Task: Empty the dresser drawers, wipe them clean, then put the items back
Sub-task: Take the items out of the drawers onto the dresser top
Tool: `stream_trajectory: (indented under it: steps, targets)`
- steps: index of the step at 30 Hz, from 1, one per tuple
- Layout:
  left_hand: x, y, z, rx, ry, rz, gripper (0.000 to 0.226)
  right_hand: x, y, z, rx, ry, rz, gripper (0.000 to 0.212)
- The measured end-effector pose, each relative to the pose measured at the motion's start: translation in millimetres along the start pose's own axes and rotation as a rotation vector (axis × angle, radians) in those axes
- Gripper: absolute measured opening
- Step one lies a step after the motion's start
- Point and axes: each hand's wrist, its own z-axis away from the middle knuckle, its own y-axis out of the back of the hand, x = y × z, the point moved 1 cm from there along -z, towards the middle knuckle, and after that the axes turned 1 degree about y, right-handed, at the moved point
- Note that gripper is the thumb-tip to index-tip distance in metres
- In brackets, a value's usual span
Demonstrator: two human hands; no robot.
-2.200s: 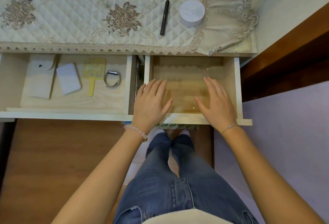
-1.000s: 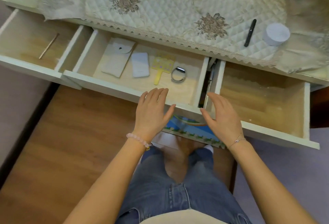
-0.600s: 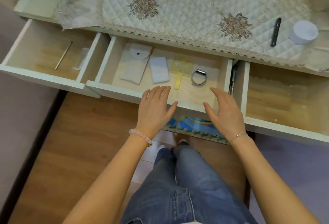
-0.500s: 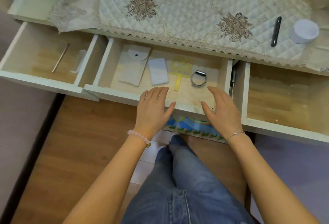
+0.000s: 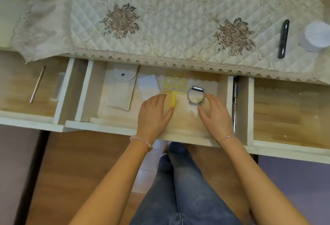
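1. Both hands have left the right drawer, which looks already emptied, and now reach into the middle drawer.
2. The left hand is loosely spread and holds nothing. Its thumb may touch the yellow paddle, but that is hard to tell.
3. The right hand is slack and empty, just beside the band.
4. Emptying this drawer looks to be next; the pouch and card lie untouched.

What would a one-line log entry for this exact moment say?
stage: emptying middle drawer | left hand: open, beside yellow mirror handle | right hand: open, by silver band | nothing lifted yet
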Motion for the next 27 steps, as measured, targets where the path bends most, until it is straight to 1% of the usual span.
stream_trajectory:
  steps: [3, 6, 9, 12, 20, 23, 27]
  targets:
    - [5, -16, -20, -0.049, 0.080, 0.127, 0.043, 6, -12, -20, 0.015, -0.103, -0.084, 0.042]
    - [10, -32, -34, -0.073, 0.162, 0.234, 0.044, 10, -25, -33, 0.009, -0.294, -0.170, 0.045]
    - [11, -44, -45, -0.118, 0.230, 0.262, 0.041, 14, -35, -41, 0.021, -0.435, -0.218, 0.050]
    - [10, -50, -53, -0.148, 0.274, 0.251, 0.040, 17, -41, -47, 0.059, -0.546, -0.260, 0.050]
    - [7, -61, -60, -0.225, 0.258, 0.120, 0.044, 14, -53, -55, 0.160, -0.762, -0.273, 0.029]
    - [6, -63, -61, -0.226, 0.271, 0.105, 0.050, 14, -54, -57, 0.187, -0.806, -0.315, 0.021]
    - [7, -65, -62, -0.242, 0.302, 0.075, 0.055, 14, -57, -57, 0.216, -0.824, -0.440, 0.014]
